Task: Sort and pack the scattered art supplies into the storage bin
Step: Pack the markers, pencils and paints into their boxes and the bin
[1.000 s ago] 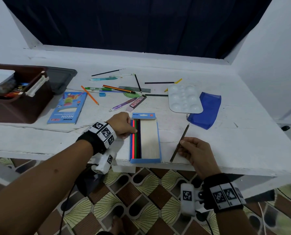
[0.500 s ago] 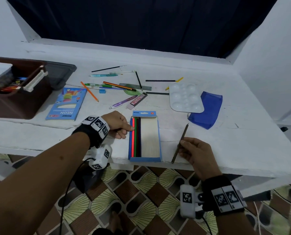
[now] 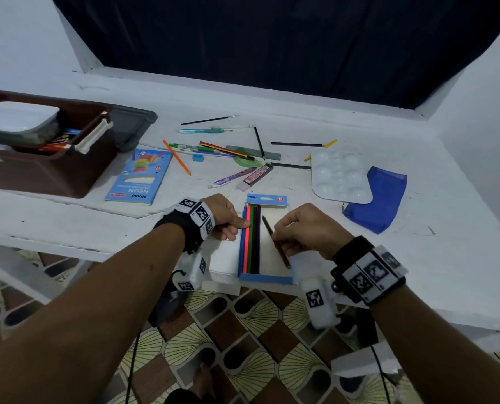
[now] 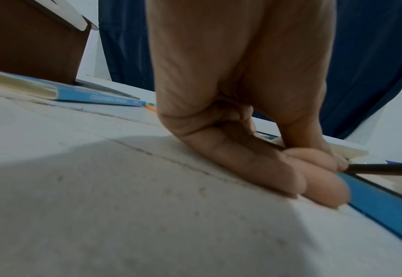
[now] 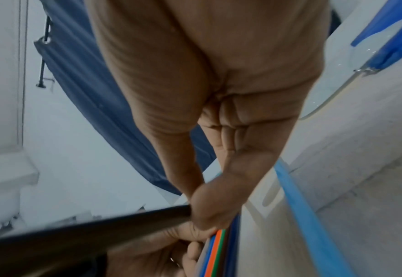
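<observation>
An open blue pencil box (image 3: 266, 278) lies at the table's front edge, with several coloured pencils (image 3: 250, 252) along its left side. My left hand (image 3: 228, 221) rests at the box's left wall, thumb on the pencils, curled fingers (image 4: 278, 178) against the blue side (image 4: 384, 206). My right hand (image 3: 301, 231) pinches a dark brown pencil (image 3: 267, 225) and holds it slanted over the box's cream interior, just right of the packed pencils. The right wrist view shows the pencil (image 5: 77, 234) in my fingertips (image 5: 207, 215) above the coloured row (image 5: 216, 253). The brown storage bin (image 3: 44, 173) stands far left, partly filled.
A closed neon pencil box (image 3: 139, 177) lies by the bin, next to a grey lid (image 3: 132, 126). Loose pens, pencils and brushes (image 3: 213, 150) are scattered at mid-table. A white palette (image 3: 340, 176) and a blue pouch (image 3: 379, 199) lie to the right.
My right hand has carried the brown pencil left, from the table beside the box to over the box's interior. The left hand has stayed at the box's left edge.
</observation>
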